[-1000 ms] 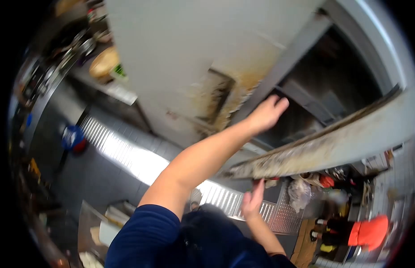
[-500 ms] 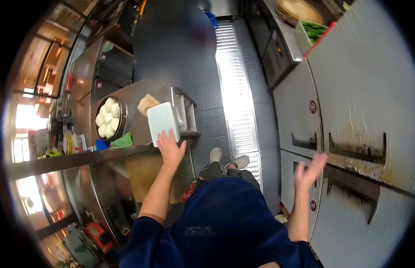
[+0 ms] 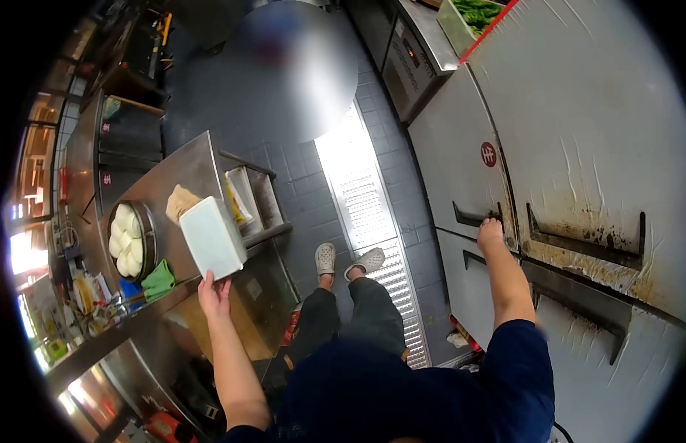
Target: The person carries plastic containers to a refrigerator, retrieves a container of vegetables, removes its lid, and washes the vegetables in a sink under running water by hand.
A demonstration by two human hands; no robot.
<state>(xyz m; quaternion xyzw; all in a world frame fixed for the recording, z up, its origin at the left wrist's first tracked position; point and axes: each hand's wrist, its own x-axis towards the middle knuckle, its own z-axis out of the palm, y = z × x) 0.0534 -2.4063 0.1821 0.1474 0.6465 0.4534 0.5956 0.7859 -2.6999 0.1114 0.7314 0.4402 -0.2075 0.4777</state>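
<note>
A white rectangular plastic container [image 3: 213, 238] lies on the steel worktop [image 3: 191, 159], its near end reaching past the front edge. My left hand [image 3: 215, 295] grips that near end, fingertips at its rim and partly hidden by it. A crumpled brown paper or cloth [image 3: 182, 203] pokes out beside the container's far corner. On the other side, my right hand [image 3: 491, 233] is closed around the dark handle [image 3: 468, 215] of an upper refrigerator door [image 3: 461, 159]. The door looks closed.
A round steamer [image 3: 149, 240] of white buns and a green cloth [image 3: 160, 280] sit left on the worktop. Shelves [image 3: 265, 199] hang at its right end. A metal drain grate [image 3: 369, 207] runs along the tiled floor. A tub of greens [image 3: 472, 21] stands at the upper right.
My left hand has gone from lying on the container's top to gripping its near end. My right hand, formerly open in the air, has closed on the door handle. The view has shifted.
</note>
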